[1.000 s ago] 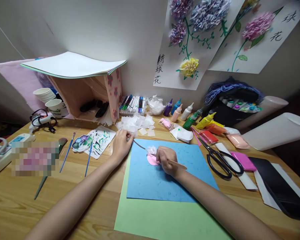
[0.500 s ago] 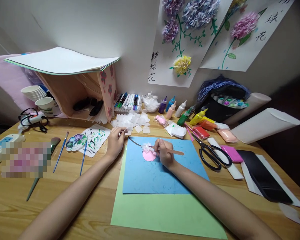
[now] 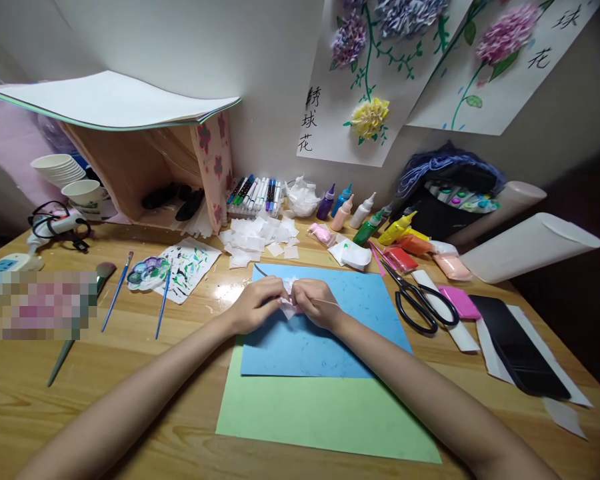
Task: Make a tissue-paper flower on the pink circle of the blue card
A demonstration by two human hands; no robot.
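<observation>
My left hand (image 3: 260, 303) is closed in a pinch on a small square of white tissue paper (image 3: 289, 310). Right against it, my right hand (image 3: 314, 301) is closed around a thin wooden craft stick (image 3: 327, 303), whose tail shows past the knuckles. Both hands meet over a blue sheet of paper (image 3: 300, 353), which lies on a larger green sheet (image 3: 325, 413). The pink clay patch with white tissue tufts on the blue sheet is mostly covered by my hands. A dark curved line (image 3: 260, 269) shows at the sheet's upper left.
A pile of tissue squares (image 3: 257, 237) lies behind my left hand. Paint bottles (image 3: 343, 212) and markers (image 3: 255, 195) line the wall. Black-handled scissors (image 3: 423, 303) and a dark phone-like slab (image 3: 517, 350) lie right; paintbrushes (image 3: 115, 293) and a paint-smeared sheet (image 3: 195, 263) lie left.
My left hand has moved right from beside the tissue pile, bringing a tissue square to my right hand. The right hand has turned, so the craft stick shows less. The view has shifted slightly.
</observation>
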